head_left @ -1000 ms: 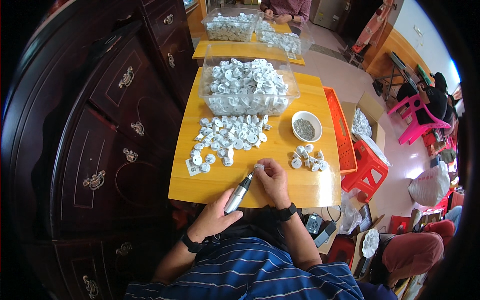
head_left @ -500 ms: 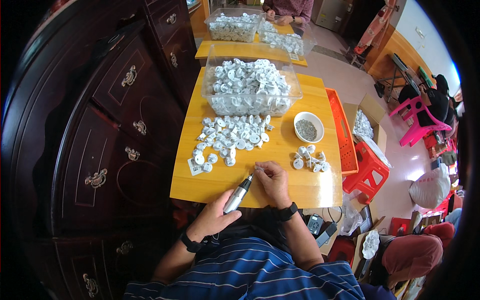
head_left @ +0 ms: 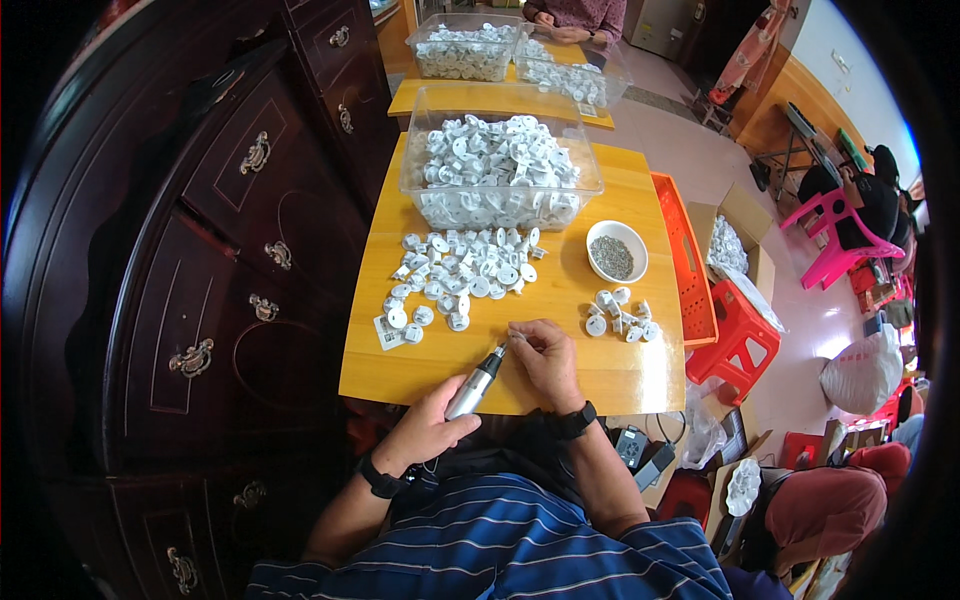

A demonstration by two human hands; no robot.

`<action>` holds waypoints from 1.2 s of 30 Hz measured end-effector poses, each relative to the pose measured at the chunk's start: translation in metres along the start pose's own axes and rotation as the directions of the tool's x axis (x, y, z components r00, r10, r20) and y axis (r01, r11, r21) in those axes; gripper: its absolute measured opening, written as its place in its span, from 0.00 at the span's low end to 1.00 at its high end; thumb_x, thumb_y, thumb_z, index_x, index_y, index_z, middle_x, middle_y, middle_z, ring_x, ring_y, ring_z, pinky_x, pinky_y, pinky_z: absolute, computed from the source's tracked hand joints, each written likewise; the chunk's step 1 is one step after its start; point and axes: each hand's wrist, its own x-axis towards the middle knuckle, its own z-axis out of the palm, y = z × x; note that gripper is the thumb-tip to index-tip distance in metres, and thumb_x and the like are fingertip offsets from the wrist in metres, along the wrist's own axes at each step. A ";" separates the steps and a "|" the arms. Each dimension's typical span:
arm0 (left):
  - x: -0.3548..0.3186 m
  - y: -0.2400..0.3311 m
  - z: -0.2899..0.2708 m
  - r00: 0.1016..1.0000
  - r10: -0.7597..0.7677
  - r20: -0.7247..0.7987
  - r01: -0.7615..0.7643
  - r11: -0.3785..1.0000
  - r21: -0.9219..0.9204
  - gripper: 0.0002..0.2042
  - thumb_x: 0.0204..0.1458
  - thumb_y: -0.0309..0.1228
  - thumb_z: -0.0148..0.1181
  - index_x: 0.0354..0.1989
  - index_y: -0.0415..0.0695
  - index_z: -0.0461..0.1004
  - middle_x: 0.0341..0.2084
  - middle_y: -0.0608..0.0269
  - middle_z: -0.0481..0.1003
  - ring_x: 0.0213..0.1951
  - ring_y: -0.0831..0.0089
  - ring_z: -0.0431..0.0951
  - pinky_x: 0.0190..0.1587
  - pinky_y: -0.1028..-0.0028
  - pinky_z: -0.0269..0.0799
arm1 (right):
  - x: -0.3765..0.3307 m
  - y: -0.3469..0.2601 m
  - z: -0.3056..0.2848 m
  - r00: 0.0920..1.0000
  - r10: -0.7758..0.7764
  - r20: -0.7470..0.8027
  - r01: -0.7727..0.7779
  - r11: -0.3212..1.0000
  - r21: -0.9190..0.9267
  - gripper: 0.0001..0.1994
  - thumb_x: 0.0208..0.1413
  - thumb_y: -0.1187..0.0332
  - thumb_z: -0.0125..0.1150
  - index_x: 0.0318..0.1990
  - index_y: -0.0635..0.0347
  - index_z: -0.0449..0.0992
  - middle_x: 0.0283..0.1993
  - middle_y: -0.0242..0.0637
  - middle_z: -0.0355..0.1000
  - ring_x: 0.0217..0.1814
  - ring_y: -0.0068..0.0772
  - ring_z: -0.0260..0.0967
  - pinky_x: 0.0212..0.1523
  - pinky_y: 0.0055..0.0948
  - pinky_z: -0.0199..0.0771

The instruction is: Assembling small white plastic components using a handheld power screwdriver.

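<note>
My left hand (head_left: 430,425) is wrapped round a silver electric screwdriver (head_left: 472,389) with a black nose, pointing up and to the right. Its tip meets the fingertips of my right hand (head_left: 548,362), which pinch a small pale piece (head_left: 516,337), mostly hidden by the fingers. Beyond my hands, a loose pile of small white plastic parts (head_left: 470,268) lies on the yellow table (head_left: 420,375). A smaller group of white parts (head_left: 621,316) sits to the right, below a white bowl (head_left: 598,268) of small metal screws.
A clear plastic bin (head_left: 420,205) heaped with white parts stands at the table's far end. An orange crate (head_left: 690,270) and red stool (head_left: 735,345) adjoin the right edge. Dark wooden cabinets (head_left: 230,330) line the left. Another person (head_left: 580,15) sits at the far table.
Both hands hold nearly the same pose, with the screwdriver still at the right fingertips. The view has shifted very slightly. At the far table the other person's hands have moved a little.
</note>
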 end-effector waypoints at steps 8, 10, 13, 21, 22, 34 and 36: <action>0.002 -0.008 -0.002 0.996 0.022 0.082 -0.010 0.989 -0.146 0.27 0.58 0.29 0.62 0.65 0.38 0.62 0.33 0.66 0.71 0.23 0.84 0.70 0.26 0.82 0.70 | 0.000 0.014 0.002 0.992 0.127 0.014 -0.128 0.978 0.164 0.08 0.56 0.75 0.67 0.43 0.66 0.83 0.34 0.33 0.78 0.31 0.17 0.72 0.33 0.19 0.73; 0.000 -0.002 -0.001 0.995 0.025 0.100 -0.007 0.983 -0.181 0.25 0.59 0.29 0.61 0.63 0.38 0.62 0.31 0.68 0.70 0.23 0.84 0.69 0.26 0.82 0.69 | 0.000 0.012 0.000 0.990 0.136 0.025 -0.138 0.974 0.178 0.08 0.56 0.75 0.68 0.43 0.66 0.83 0.34 0.31 0.78 0.31 0.15 0.71 0.33 0.19 0.73; 0.000 -0.001 0.000 0.993 0.004 0.120 0.019 0.982 -0.188 0.23 0.59 0.29 0.61 0.61 0.38 0.63 0.31 0.68 0.69 0.23 0.84 0.69 0.26 0.82 0.68 | -0.001 0.012 -0.001 0.990 0.141 0.032 -0.144 0.968 0.204 0.08 0.56 0.75 0.68 0.43 0.67 0.83 0.33 0.29 0.79 0.31 0.14 0.71 0.33 0.18 0.73; -0.004 0.006 0.003 0.993 -0.015 0.119 0.035 0.985 -0.169 0.21 0.60 0.30 0.60 0.59 0.38 0.64 0.31 0.69 0.69 0.23 0.85 0.69 0.26 0.83 0.68 | -0.001 0.016 -0.002 0.989 0.144 0.042 -0.149 0.963 0.224 0.08 0.57 0.74 0.67 0.43 0.67 0.83 0.32 0.28 0.79 0.30 0.13 0.70 0.32 0.17 0.73; -0.004 0.007 0.003 0.993 -0.014 0.117 0.033 0.987 -0.159 0.21 0.60 0.30 0.60 0.60 0.38 0.64 0.31 0.69 0.69 0.23 0.85 0.69 0.26 0.83 0.68 | -0.001 0.015 -0.002 0.988 0.145 0.048 -0.153 0.960 0.234 0.08 0.58 0.74 0.67 0.43 0.67 0.83 0.32 0.28 0.79 0.30 0.13 0.70 0.32 0.17 0.72; -0.006 0.010 0.006 0.990 -0.038 0.138 0.058 0.987 -0.147 0.25 0.61 0.28 0.58 0.65 0.38 0.60 0.31 0.69 0.71 0.25 0.84 0.70 0.26 0.83 0.68 | -0.005 0.010 -0.006 0.982 0.182 0.055 -0.190 0.941 0.279 0.08 0.58 0.74 0.66 0.44 0.67 0.82 0.31 0.25 0.77 0.29 0.11 0.68 0.31 0.16 0.71; -0.008 0.010 0.006 0.989 -0.031 0.143 0.054 0.985 -0.161 0.26 0.61 0.29 0.58 0.66 0.38 0.59 0.31 0.69 0.71 0.25 0.84 0.70 0.26 0.83 0.68 | -0.005 0.008 -0.007 0.979 0.190 0.069 -0.202 0.934 0.293 0.08 0.58 0.74 0.66 0.44 0.67 0.82 0.31 0.25 0.77 0.29 0.11 0.68 0.31 0.16 0.70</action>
